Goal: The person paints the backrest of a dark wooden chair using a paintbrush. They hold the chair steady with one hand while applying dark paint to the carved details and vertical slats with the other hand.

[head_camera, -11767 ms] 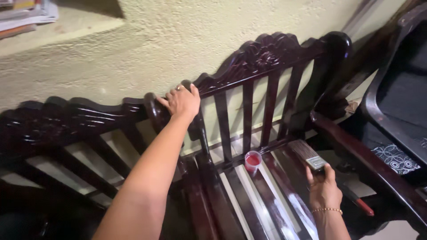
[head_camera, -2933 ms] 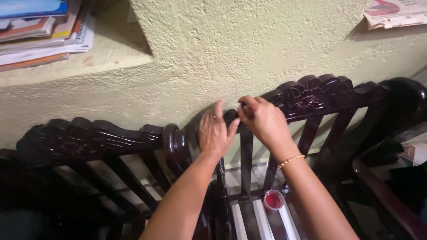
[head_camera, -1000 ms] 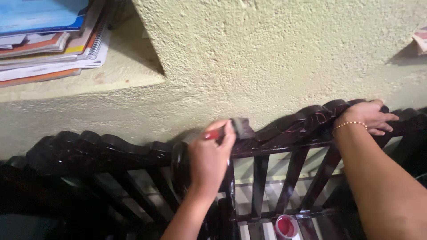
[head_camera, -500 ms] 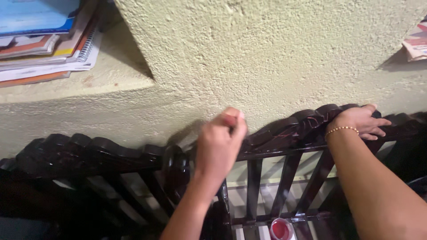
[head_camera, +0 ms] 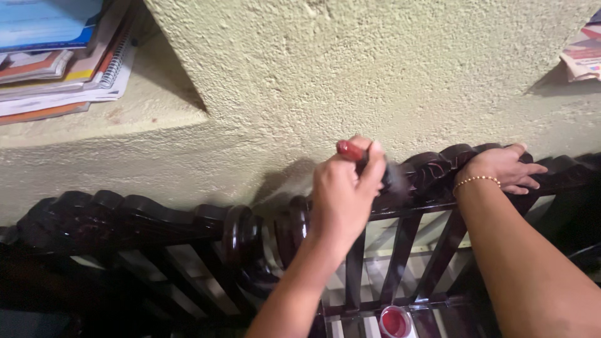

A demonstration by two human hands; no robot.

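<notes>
Rough, pale yellow plaster covers the wall (head_camera: pixel 350 69), its grainy surface stepping back into a ledge (head_camera: pixel 94 122) at upper left, where a stack of books and spiral notebooks (head_camera: pixel 53 53) lies flat. Against the wall stands a bench backrest (head_camera: pixel 144 219) of dark, glossy wood, its top rail carved into scrolls and rounded lobes, with straight vertical slats below that catch the light like wet lacquer.

The left hand (head_camera: pixel 343 197) is curled tightly around a paintbrush (head_camera: pixel 369 164); the red handle end sticks out above the knuckles, and the blurred bristles press on the carved rail just right of the hand. The right hand (head_camera: pixel 501 168), wearing a thin beaded bracelet (head_camera: pixel 477 181), rests on the crest of the rail farther right, fingers bent loosely over the carving and touching it.

Down on the seat slats, between the two forearms, sits a small clear plastic cup (head_camera: pixel 394 322) holding a red liquid. Folded printed paper (head_camera: pixel 582 53) juts from the wall at upper right.
</notes>
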